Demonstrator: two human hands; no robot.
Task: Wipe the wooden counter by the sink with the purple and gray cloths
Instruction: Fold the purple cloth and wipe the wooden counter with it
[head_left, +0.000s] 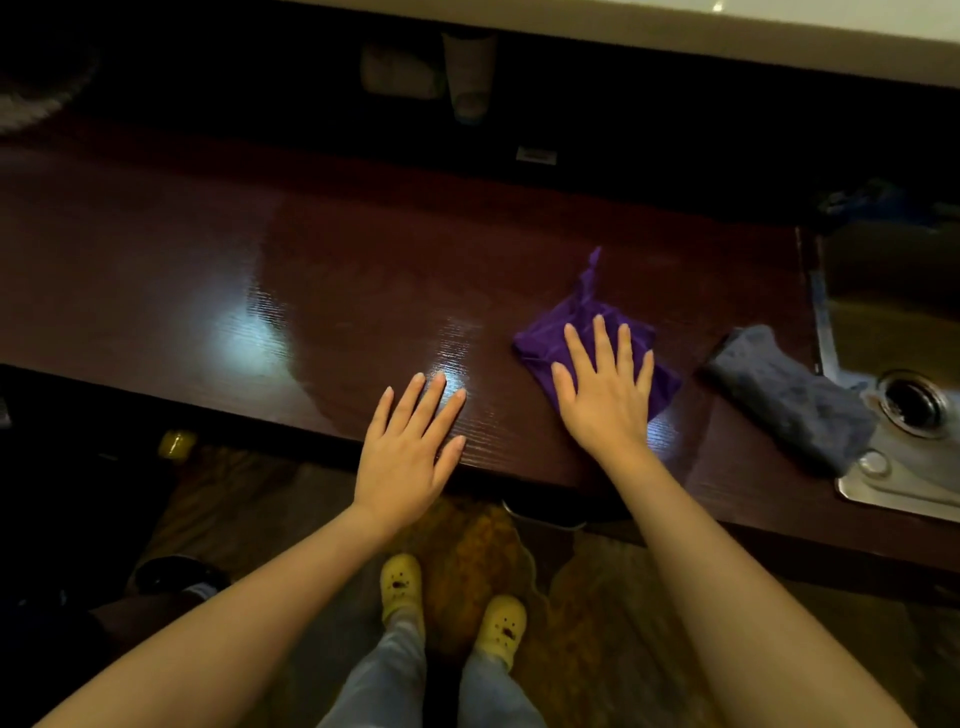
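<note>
Hands spread flat: right hand (605, 387) pressing purple cloth (540, 340), left hand (408, 449) on counter (337, 260).

Open wooden counter (218, 249) leftward; rightward, gray cloth (789, 395) and sink (893, 493) in the way.

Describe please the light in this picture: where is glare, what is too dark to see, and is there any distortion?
Head view: bright glare patches sit on the dark wooden counter, one beside the left hand; the back shelf with pale containers is nearly black and soft; the purple cloth under the right hand and the gray cloth stay readable; wide-angle bending curves the counter edge.
</note>
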